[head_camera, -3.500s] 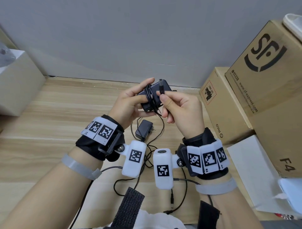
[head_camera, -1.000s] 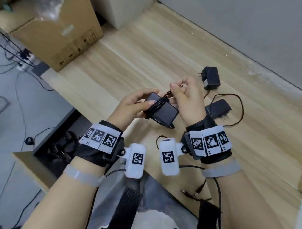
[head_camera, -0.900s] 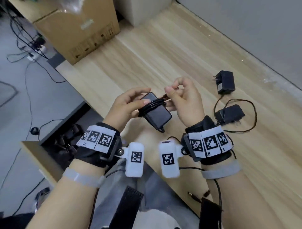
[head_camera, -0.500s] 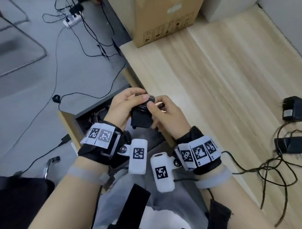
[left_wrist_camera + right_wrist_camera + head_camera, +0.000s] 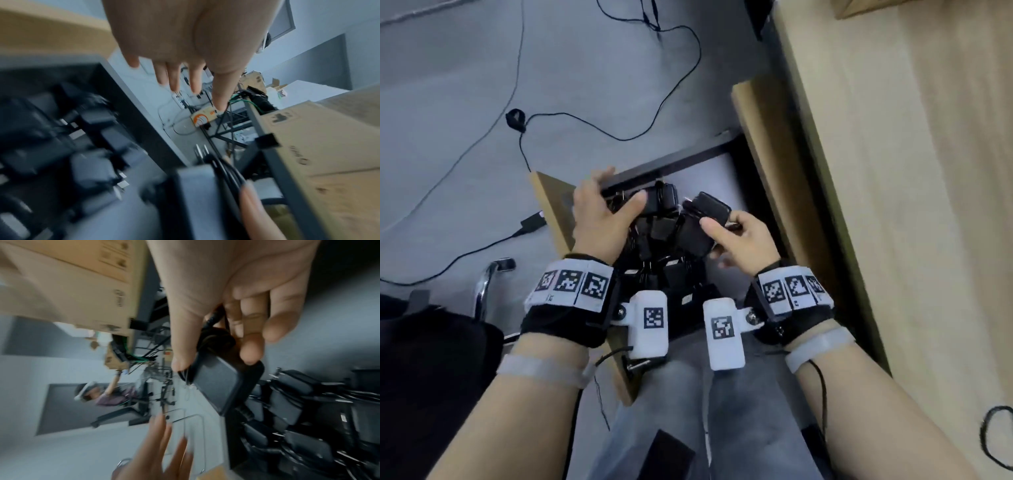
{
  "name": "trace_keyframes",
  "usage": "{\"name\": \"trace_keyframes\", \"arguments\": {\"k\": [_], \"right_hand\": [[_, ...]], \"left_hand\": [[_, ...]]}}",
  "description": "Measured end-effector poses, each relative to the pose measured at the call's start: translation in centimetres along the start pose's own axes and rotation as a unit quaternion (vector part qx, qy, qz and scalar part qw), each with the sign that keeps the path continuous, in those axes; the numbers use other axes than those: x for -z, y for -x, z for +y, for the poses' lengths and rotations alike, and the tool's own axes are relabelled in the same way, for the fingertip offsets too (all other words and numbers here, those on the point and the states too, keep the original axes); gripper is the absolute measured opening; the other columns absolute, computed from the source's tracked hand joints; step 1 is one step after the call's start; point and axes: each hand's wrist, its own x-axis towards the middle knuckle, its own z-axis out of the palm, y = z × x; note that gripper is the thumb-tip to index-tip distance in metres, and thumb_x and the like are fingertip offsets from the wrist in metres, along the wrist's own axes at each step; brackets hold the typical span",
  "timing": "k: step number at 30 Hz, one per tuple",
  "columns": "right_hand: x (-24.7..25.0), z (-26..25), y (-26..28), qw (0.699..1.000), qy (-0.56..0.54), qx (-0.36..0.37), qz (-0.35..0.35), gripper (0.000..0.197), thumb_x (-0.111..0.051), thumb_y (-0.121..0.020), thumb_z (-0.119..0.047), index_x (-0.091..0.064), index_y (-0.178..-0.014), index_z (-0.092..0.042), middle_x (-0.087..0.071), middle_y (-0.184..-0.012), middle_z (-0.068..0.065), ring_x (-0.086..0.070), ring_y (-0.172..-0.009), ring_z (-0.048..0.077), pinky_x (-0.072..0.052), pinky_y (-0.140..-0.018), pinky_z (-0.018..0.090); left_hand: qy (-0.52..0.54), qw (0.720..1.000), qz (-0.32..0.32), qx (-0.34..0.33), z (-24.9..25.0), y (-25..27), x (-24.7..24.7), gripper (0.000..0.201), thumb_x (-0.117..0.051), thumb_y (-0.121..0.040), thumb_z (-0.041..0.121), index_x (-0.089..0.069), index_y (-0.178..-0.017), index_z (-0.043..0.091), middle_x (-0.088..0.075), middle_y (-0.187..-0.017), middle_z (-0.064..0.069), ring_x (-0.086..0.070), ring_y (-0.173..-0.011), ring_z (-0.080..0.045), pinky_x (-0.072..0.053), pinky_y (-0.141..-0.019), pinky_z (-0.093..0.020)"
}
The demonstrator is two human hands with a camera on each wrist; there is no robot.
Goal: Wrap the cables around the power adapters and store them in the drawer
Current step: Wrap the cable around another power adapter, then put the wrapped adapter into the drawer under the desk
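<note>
A black power adapter (image 5: 709, 208) with its cable wound round it is pinched in my right hand (image 5: 719, 221), thumb on one side and fingers on the other, just above the open drawer (image 5: 719, 174). The right wrist view shows that adapter (image 5: 222, 386) in the right hand (image 5: 214, 361), with the wound cable against the palm. My left hand (image 5: 616, 192) is spread over the drawer's left part; its fingers (image 5: 174, 81) are straight and hold nothing. Several wrapped black adapters (image 5: 661, 226) lie piled in the drawer, also seen as the adapter pile (image 5: 308, 418).
The wooden desk top (image 5: 911, 205) runs along the right, with a loose black cable (image 5: 993, 435) on it near the bottom right corner. The drawer's wooden front panel (image 5: 551, 205) stands on the left. Cables (image 5: 585, 120) trail over the grey floor beyond. A metal chair arm (image 5: 489, 274) is at the left.
The view swung from the desk top down to the open drawer. Both hands brought the wrapped adapter over the drawer. The left hand let go of it and spread open; the right hand keeps hold.
</note>
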Motion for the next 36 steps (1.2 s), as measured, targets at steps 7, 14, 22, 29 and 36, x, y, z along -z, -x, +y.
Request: {"name": "trace_keyframes", "arguments": {"k": [7,14,22,29,36], "right_hand": [[0.0,3.6,-7.0,0.983,-0.119,-0.121,0.074,0.034,-0.061,-0.086,-0.033,-0.036,-0.068,-0.019,-0.06,-0.051,-0.006,-0.057,-0.045,0.009,-0.042,-0.037,0.018],[-0.9,4.6,-11.1,0.973,-0.157,-0.135,0.102,0.027,-0.058,-0.088,-0.036,-0.045,-0.082,-0.014,-0.06,-0.076,0.005,-0.06,-0.047,0.01,-0.05,-0.045,0.024],[-1.3,5.1,-11.4,0.977,-0.106,-0.149,0.109,0.033,-0.058,-0.087,-0.039,-0.035,-0.074,-0.02,-0.058,-0.075,0.009,-0.06,-0.06,0.018,-0.05,-0.055,0.032],[-0.1,4.0,-9.2,0.966,-0.018,-0.212,0.148,0.086,-0.069,-0.08,-0.03,-0.017,-0.145,-0.011,-0.056,-0.107,0.018,-0.065,-0.087,0.03,-0.054,-0.062,0.035],[1.3,-2.1,0.4,0.977,-0.143,-0.153,-0.035,0.017,-0.051,-0.093,-0.019,-0.051,-0.11,-0.018,-0.059,-0.082,0.003,-0.058,-0.07,0.015,-0.049,-0.063,0.025]], "left_hand": [[-0.115,0.971,0.094,0.187,-6.2,-1.5,0.9,0.097,-0.067,-0.08,0.033,-0.001,-0.147,0.011,-0.002,-0.156,-0.008,-0.004,-0.143,-0.025,-0.005,-0.114,-0.043],[-0.104,0.976,0.101,0.165,-8.1,-1.3,-0.2,0.101,-0.069,-0.078,0.026,0.003,-0.147,0.018,0.001,-0.155,-0.003,-0.007,-0.141,-0.022,-0.009,-0.112,-0.049],[-0.112,0.975,0.096,0.168,-8.2,-1.6,-0.4,0.102,-0.069,-0.078,0.027,0.006,-0.147,0.019,0.003,-0.155,-0.003,-0.007,-0.141,-0.023,-0.009,-0.111,-0.052],[-0.081,0.979,0.087,0.164,-7.1,-1.0,0.3,0.101,-0.07,-0.076,0.019,0.001,-0.148,0.013,0.001,-0.155,-0.007,-0.005,-0.142,-0.023,-0.008,-0.113,-0.04],[0.024,0.993,-0.065,0.094,0.9,2.1,-1.1,0.051,-0.06,-0.084,0.006,-0.043,-0.133,0.009,-0.047,-0.137,-0.011,-0.048,-0.122,-0.02,-0.033,-0.104,-0.027]]}}
